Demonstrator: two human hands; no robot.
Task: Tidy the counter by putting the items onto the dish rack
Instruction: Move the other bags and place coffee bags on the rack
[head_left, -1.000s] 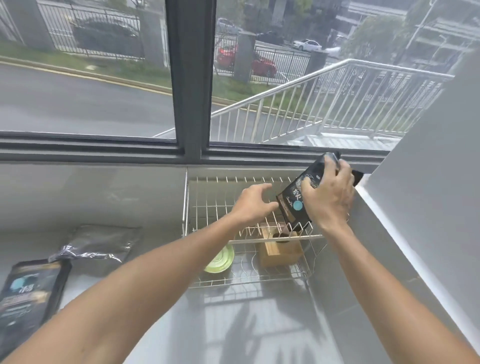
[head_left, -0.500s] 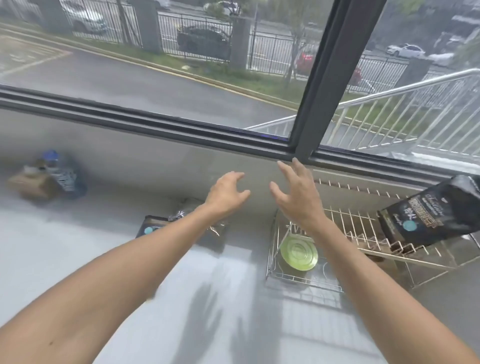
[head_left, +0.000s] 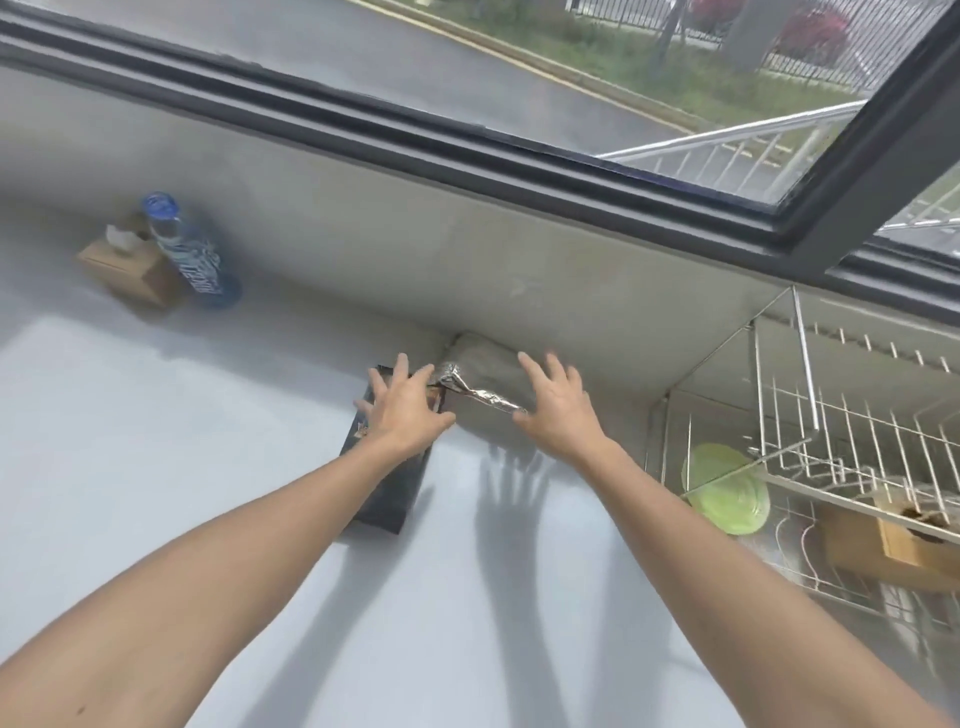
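Observation:
A black pouch (head_left: 387, 488) lies flat on the pale counter, partly under my left hand (head_left: 402, 408), whose fingers are spread above its far end. A silver foil bag (head_left: 485, 374) rests against the back wall between my hands. My right hand (head_left: 556, 410) hovers open over the foil bag's right end. The white wire dish rack (head_left: 810, 415) stands at the right, holding a green plate (head_left: 727, 488) and a wooden box (head_left: 898, 545) on its lower level.
A blue water bottle (head_left: 192, 254) and a brown tissue box (head_left: 130, 267) stand at the far left by the wall. A dark window frame (head_left: 467, 140) runs above the back wall. Bare counter (head_left: 156, 441) spreads in front.
The view has swung left, away from the rack. Both hands moved left and forward, down to the black pouch and foil bag. The pouch set on the rack earlier is out of view.

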